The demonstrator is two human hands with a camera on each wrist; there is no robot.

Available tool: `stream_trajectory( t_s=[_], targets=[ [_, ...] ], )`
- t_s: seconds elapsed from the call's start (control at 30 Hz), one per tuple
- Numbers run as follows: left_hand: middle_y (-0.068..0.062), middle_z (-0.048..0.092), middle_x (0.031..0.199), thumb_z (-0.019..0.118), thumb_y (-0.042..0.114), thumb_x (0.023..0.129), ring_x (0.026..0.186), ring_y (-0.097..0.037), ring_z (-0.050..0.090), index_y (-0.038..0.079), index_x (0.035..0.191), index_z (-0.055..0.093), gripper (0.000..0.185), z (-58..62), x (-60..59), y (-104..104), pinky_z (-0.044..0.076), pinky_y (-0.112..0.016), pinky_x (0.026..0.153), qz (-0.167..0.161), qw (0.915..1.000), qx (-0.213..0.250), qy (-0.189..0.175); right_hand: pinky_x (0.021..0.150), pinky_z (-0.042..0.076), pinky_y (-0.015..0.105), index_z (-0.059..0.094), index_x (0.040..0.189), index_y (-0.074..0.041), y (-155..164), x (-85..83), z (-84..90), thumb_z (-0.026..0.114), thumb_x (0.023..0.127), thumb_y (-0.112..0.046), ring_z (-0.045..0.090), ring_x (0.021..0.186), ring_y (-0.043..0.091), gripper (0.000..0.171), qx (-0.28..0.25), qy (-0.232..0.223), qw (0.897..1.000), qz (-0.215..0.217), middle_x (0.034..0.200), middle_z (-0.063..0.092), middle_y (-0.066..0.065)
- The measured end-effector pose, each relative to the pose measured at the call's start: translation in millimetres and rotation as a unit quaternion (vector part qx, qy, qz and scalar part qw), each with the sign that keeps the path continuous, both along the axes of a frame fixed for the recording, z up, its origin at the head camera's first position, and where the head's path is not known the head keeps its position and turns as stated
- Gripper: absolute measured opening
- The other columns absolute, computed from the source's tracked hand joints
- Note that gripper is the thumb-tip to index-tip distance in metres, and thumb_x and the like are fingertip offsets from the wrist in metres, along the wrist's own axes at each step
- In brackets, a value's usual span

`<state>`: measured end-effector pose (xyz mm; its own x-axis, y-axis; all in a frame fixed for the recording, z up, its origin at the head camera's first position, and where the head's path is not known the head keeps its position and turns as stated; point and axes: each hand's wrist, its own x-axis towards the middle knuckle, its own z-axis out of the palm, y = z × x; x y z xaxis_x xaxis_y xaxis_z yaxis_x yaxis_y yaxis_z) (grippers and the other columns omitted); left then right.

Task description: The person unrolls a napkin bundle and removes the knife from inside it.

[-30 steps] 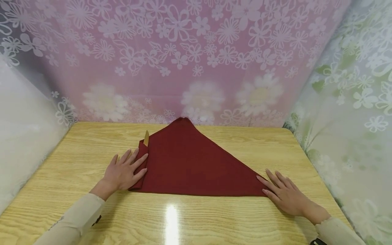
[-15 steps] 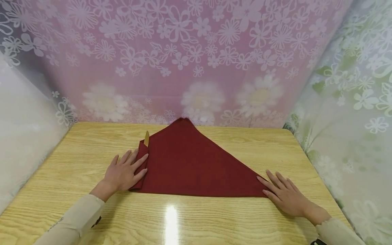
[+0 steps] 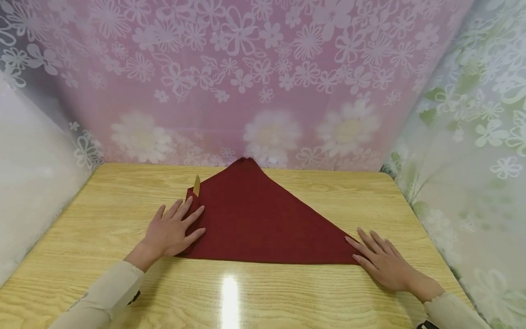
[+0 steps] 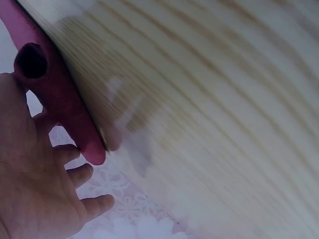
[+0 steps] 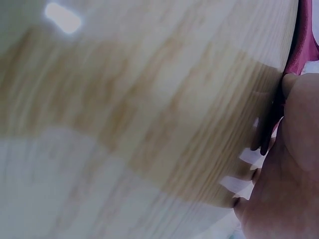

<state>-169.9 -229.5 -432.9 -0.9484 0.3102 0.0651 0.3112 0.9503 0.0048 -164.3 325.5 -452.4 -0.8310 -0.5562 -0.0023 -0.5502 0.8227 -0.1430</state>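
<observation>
A dark red cloth napkin (image 3: 263, 219) lies as a triangle, its long edge towards me and its peak at the back. The left end is rolled up, and a pointed gold-coloured tip (image 3: 197, 185), like a knife blade, sticks out of the roll's far end; the rest is hidden inside. My left hand (image 3: 170, 230) rests across that roll with fingers spread and fairly straight. In the left wrist view the rolled end (image 4: 75, 109) shows a round hollow opening. With straight fingertips, my right hand (image 3: 384, 265) touches the napkin's right corner.
The light wood-grain table (image 3: 287, 297) carries the napkin. Behind it hangs a pink flowered curtain (image 3: 205, 91), close to the napkin's peak. Pale flowered sheets (image 3: 472, 183) flank the table on either side.
My left hand has shifted slightly right, so its fingers reach a little further over the roll onto the flat cloth. The right hand and the napkin's peak look the same.
</observation>
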Motion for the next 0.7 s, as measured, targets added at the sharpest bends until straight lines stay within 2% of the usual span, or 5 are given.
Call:
stream_trajectory(
  t_s=[0.17, 0.33, 0.53, 0.7],
  targets=[
    [-0.015, 0.028, 0.153, 0.046, 0.054, 0.095, 0.139, -0.035, 0.024, 0.022, 0.148, 0.040, 0.062, 2.2, -0.3, 7.5, 0.021, -0.062, 0.106, -0.010, 0.9999, -0.004, 0.001, 0.091, 0.027, 0.073, 0.032, 0.151, -0.028, -1.9, 1.7, 2.7, 0.047, 0.102, -0.028, 0.027, 0.131, 0.053, 0.051, -0.012, 0.004, 1.000, 0.000, 0.156, 0.020, 0.012],
    [-0.016, 0.028, 0.153, 0.048, 0.045, 0.098, 0.139, -0.036, 0.024, 0.020, 0.147, 0.042, 0.056, 4.5, 0.0, 8.8, 0.022, -0.061, 0.106, -0.012, 0.9998, -0.014, 0.002, 0.091, 0.025, 0.073, 0.034, 0.150, -0.029, -2.2, 1.4, 0.8, 0.048, 0.101, -0.028, 0.026, 0.131, 0.053, 0.051, -0.031, 0.002, 1.000, -0.006, 0.156, 0.020, 0.011],
    [-0.016, 0.027, 0.153, 0.047, 0.041, 0.099, 0.139, -0.036, 0.024, 0.018, 0.145, 0.045, 0.052, 5.1, -0.9, 7.4, 0.022, -0.062, 0.105, -0.012, 0.9998, -0.014, -0.008, 0.094, 0.023, 0.072, 0.030, 0.151, -0.032, -3.4, 1.2, 4.2, 0.044, 0.102, -0.032, 0.023, 0.133, 0.051, 0.051, -0.018, -0.020, 0.999, -0.020, 0.157, 0.019, 0.012],
    [-0.015, 0.027, 0.154, 0.047, 0.040, 0.099, 0.139, -0.037, 0.023, 0.018, 0.146, 0.044, 0.052, 1.1, 0.1, 3.8, 0.021, -0.063, 0.105, -0.006, 0.9998, -0.004, -0.018, 0.094, 0.022, 0.072, 0.030, 0.151, -0.031, -4.1, 0.8, 3.4, 0.044, 0.103, -0.033, 0.022, 0.134, 0.051, 0.051, -0.014, -0.028, 0.999, -0.022, 0.156, 0.019, 0.013]
  ],
)
